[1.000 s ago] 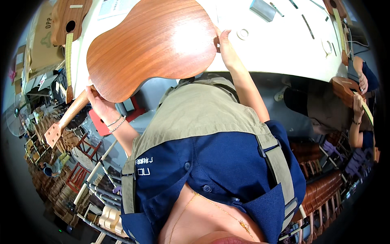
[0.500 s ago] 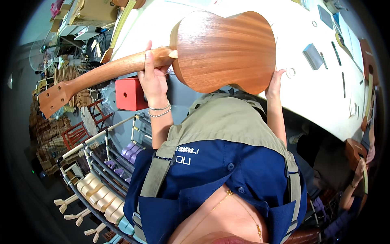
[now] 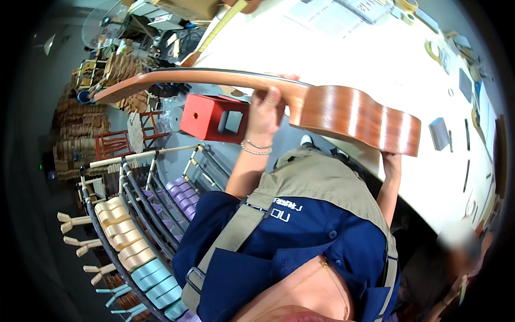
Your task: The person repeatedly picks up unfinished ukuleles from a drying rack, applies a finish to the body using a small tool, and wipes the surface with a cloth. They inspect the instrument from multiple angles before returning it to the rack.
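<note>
While hands point(image 3: 264, 117) point(image 3: 392, 163) support it, the ukulele point(image 3: 357, 117) bridges them.

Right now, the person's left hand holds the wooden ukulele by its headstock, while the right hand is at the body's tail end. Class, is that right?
Not quite: the left hand is misplaced. The head view shows it holding the wooden ukulele by its neck, close to the body. The right hand is at the body's tail end, as stated.
</note>
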### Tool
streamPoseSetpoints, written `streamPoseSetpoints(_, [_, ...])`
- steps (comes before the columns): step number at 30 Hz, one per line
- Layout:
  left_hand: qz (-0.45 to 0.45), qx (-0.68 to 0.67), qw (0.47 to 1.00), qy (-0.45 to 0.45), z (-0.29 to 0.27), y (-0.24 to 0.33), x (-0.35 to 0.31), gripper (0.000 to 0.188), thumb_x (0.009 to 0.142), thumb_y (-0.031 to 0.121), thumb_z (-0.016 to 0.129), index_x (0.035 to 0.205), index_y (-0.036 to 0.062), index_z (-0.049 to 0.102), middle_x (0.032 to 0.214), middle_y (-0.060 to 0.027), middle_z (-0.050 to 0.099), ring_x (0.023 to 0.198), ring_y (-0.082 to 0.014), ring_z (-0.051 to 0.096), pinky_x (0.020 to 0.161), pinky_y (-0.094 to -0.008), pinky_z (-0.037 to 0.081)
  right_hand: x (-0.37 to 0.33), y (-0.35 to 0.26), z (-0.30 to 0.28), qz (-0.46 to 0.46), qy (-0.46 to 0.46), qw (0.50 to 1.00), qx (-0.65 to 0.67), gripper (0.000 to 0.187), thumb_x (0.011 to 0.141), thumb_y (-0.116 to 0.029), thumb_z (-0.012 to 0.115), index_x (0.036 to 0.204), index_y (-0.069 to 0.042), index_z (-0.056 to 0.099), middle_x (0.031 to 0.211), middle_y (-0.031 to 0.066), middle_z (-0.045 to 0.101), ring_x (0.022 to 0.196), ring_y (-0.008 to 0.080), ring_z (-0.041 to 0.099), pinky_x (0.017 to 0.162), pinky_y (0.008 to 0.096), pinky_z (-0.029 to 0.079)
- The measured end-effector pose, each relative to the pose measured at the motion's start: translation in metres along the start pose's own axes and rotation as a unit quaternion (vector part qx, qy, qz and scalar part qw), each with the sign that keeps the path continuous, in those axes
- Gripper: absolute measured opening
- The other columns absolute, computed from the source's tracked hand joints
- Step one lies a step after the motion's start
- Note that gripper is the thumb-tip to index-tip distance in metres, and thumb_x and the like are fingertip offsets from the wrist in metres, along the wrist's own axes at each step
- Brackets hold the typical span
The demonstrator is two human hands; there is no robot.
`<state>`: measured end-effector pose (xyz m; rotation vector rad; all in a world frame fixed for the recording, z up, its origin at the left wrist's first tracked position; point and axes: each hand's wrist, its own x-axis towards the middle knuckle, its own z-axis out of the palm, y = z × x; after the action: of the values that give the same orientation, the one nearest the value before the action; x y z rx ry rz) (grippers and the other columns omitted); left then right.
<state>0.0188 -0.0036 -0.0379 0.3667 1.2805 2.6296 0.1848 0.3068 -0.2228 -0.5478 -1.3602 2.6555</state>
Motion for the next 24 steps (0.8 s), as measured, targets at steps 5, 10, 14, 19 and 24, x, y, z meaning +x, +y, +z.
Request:
streamPoseSetpoints(5, [-0.005,0.007,0.998,-0.059,0.017,-0.01,0.003,0.035,0.078,0.021,0.061,0.101,0.0012,0.045,0.102,-0.0162,0.055,0.103,-0.0284,0.05,0.09,-0.0425,0.04,0.001,-0.006,0.012,-0.037,-0.02,0.999,0.02,0.089,0.054,-0.021,0.079,0.128,-0.01,0.03,0.123,0.0033,0.04,0.112,0.0194,0.041,0.095,0.0359,0.035])
streamPoseSetpoints(10, [-0.003,0.04,0.995,-0.09,0.024,-0.007,0.008,0.034,0.079,0.024,0.06,0.099,0.0012,0.045,0.103,-0.0164,0.055,0.104,-0.0282,0.05,0.09,-0.0409,0.039,0.0,-0.012,0.02,-0.084,-0.016,0.996,0.033,0.069,0.068,-0.019,0.071,0.125,-0.009,0.034,0.12,0.0037,0.043,0.109,0.0178,0.043,0.093,0.0341,0.036])
streamPoseSetpoints(14, [0.017,-0.005,0.997,-0.08,0.021,-0.005,0.005,0.031,0.079,0.025,0.059,0.1,0.0052,0.047,0.103,-0.0127,0.055,0.106,-0.0279,0.049,0.092,-0.0427,0.038,0.0,-0.02,0.022,-0.044,0.048,0.998,0.024,0.064,0.069,-0.015,0.07,0.123,-0.006,0.037,0.117,0.0047,0.045,0.106,0.0175,0.046,0.091,0.0336,0.039])
streamPoseSetpoints(19, [0.021,-0.008,0.998,-0.059,0.019,0.001,0.004,0.031,0.079,0.026,0.059,0.099,0.0059,0.047,0.102,-0.0113,0.056,0.105,-0.027,0.049,0.091,-0.0433,0.039,0.0,-0.024,0.027,-0.03,0.054,0.998,0.016,0.068,0.065,-0.013,0.072,0.123,-0.008,0.037,0.118,0.0037,0.045,0.106,0.0175,0.045,0.089,0.0352,0.039])
streamPoseSetpoints(24, [-0.003,0.043,0.998,-0.046,0.024,0.0,-0.001,0.033,0.078,0.026,0.06,0.098,0.0037,0.045,0.101,-0.0151,0.055,0.104,-0.0282,0.05,0.091,-0.042,0.039,0.007,-0.01,0.022,-0.136,-0.105,0.982,-0.071,0.055,0.082,-0.032,0.054,0.128,-0.01,0.032,0.126,0.0054,0.039,0.116,0.0198,0.037,0.096,0.0352,0.032])
